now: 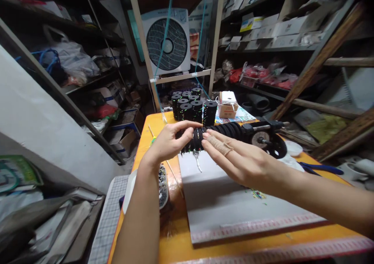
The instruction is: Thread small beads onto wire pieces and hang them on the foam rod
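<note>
A black ringed roller [224, 132] lies crosswise over the table, with a toothed wheel [277, 146] at its right end. Small coloured pieces stick out along its lower left edge, and thin white strands [198, 162] hang beneath. My left hand [175, 138] is closed over the left part of the roller, thumb on the near side. Stretched fingers of my right hand [233, 155] touch the roller just right of the left thumb; one finger has a beige wrap, and the thumb is hidden.
Black spools [186, 106] stand behind the roller beside a small carton [228, 105]. A tray of small parts [163, 186] is at left. A white board [210, 209] with scattered coloured bits [258, 194] lies in front. Blue-handled pliers [321, 168] lie right; a box fan [167, 41] stands behind.
</note>
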### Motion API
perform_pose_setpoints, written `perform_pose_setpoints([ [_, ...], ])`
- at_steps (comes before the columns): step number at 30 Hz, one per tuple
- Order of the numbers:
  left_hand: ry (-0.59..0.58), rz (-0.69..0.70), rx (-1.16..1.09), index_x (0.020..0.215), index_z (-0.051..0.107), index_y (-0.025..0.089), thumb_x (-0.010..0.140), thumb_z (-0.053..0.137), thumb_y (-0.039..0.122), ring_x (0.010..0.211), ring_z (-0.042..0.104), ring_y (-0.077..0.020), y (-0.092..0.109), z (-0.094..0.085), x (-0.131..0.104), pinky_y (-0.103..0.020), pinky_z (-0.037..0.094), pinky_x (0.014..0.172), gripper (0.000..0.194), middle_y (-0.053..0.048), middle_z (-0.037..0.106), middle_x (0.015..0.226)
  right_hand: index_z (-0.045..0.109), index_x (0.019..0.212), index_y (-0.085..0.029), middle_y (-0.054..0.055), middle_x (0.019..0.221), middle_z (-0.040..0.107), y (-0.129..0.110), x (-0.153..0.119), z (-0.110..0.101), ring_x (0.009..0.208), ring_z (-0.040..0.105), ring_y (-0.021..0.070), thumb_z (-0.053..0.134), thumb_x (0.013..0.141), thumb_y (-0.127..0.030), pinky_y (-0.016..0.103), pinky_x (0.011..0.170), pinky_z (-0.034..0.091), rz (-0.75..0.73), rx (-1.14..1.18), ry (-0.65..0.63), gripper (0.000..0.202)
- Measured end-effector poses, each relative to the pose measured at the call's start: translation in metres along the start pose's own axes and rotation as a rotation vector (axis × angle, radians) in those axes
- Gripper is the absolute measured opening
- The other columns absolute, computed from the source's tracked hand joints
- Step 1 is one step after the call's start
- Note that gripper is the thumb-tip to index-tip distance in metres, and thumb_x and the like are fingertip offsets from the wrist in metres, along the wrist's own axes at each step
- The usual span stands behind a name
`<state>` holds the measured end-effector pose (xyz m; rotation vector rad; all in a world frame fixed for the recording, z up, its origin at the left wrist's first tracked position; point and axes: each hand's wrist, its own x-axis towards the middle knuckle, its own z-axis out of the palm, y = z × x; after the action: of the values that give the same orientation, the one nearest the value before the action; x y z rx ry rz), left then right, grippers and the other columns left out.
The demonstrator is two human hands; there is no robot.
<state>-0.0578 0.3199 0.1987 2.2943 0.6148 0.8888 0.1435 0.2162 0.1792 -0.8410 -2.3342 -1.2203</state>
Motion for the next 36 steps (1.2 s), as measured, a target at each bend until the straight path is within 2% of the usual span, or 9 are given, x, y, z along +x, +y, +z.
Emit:
perform_pose_setpoints([
  [4,0.002,0.003,0.017,0.116,0.069,0.015,0.095,0.047,0.026,0.098,0.065,-0.0197,0.002,0.000,0.000,-0.030,0.047,0.088,0.032,-0.006,0.074,0.108,0.042,0.143,-0.004,0.020,0.151,0.043,-0.005,-0.021,-0.009,0.144,0.031,0.0336,0.037,0.088,0.005,0.052,0.111,0.044,0.043,0.115,-0.164,0.056],
  [6,0.000,-0.008,0.031,0.116,0.069,0.015,0.095,0.047,0.027,0.102,0.065,-0.0201,0.003,-0.001,0.000,-0.030,0.046,0.090,0.033,-0.006,0.074,0.110,0.048,0.140,-0.014,0.013,0.149,0.047,-0.009,-0.041,-0.014,0.141,0.038,0.0306,0.036,0.087,0.006,0.052,0.108,0.045,0.108,0.194,-0.178,0.058],
  [8,-0.003,-0.022,0.036,0.116,0.069,0.016,0.095,0.048,0.027,0.104,0.064,-0.0204,0.003,-0.001,-0.001,-0.031,0.046,0.092,0.033,-0.006,0.074,0.112,0.064,0.119,-0.018,0.011,0.126,0.065,-0.015,-0.067,-0.018,0.118,0.058,0.0259,0.043,0.089,0.000,0.044,0.094,0.053,0.232,0.286,-0.192,0.041],
  [11,-0.003,-0.034,0.033,0.116,0.069,0.016,0.095,0.048,0.028,0.101,0.064,-0.0197,0.004,-0.001,-0.001,-0.030,0.046,0.089,0.033,-0.006,0.074,0.110,0.068,0.084,-0.021,0.009,0.092,0.069,-0.024,-0.110,-0.019,0.084,0.062,0.0223,0.053,0.091,-0.019,0.039,0.071,0.054,0.488,0.524,-0.440,0.017],
  [13,-0.006,-0.030,0.035,0.116,0.070,0.016,0.095,0.047,0.028,0.097,0.064,-0.0191,0.004,-0.001,-0.002,-0.030,0.047,0.086,0.033,-0.006,0.074,0.108,0.067,0.079,-0.022,0.007,0.084,0.065,-0.029,-0.134,-0.020,0.080,0.061,0.0224,0.057,0.091,-0.028,0.039,0.070,0.053,0.645,0.629,-0.568,0.017],
  [16,-0.009,-0.030,0.071,0.116,0.070,0.017,0.095,0.046,0.029,0.087,0.063,-0.0175,0.004,-0.001,-0.001,-0.029,0.047,0.078,0.034,-0.005,0.074,0.097,0.069,0.078,-0.024,0.006,0.083,0.064,-0.037,-0.157,-0.021,0.082,0.061,0.0233,0.060,0.088,-0.034,0.039,0.072,0.053,0.845,0.708,-0.619,0.017],
  [24,-0.004,-0.039,0.058,0.116,0.070,0.016,0.094,0.047,0.029,0.097,0.063,-0.0195,0.005,-0.002,-0.001,-0.029,0.047,0.079,0.034,-0.006,0.073,0.105,0.067,0.081,-0.023,0.007,0.087,0.064,-0.048,-0.158,-0.017,0.086,0.061,0.0238,0.055,0.091,-0.035,0.039,0.076,0.053,0.876,0.746,-0.609,0.019],
  [31,-0.003,-0.040,0.073,0.118,0.069,0.017,0.094,0.046,0.029,0.074,0.058,-0.0151,0.007,-0.001,-0.002,-0.026,0.043,0.066,0.036,-0.004,0.072,0.089,0.071,0.077,-0.024,0.007,0.080,0.066,-0.051,-0.154,-0.012,0.079,0.064,0.0235,0.059,0.089,-0.036,0.037,0.070,0.054,0.885,0.797,-0.506,0.021],
  [36,0.001,-0.053,0.091,0.117,0.070,0.017,0.094,0.047,0.031,0.056,0.042,-0.0122,0.006,-0.001,-0.002,-0.026,0.033,0.055,0.036,-0.001,0.065,0.073,0.075,0.085,-0.025,0.008,0.087,0.069,-0.052,-0.157,-0.017,0.085,0.066,0.0232,0.059,0.091,-0.037,0.038,0.075,0.056,0.919,0.827,-0.522,0.021],
])
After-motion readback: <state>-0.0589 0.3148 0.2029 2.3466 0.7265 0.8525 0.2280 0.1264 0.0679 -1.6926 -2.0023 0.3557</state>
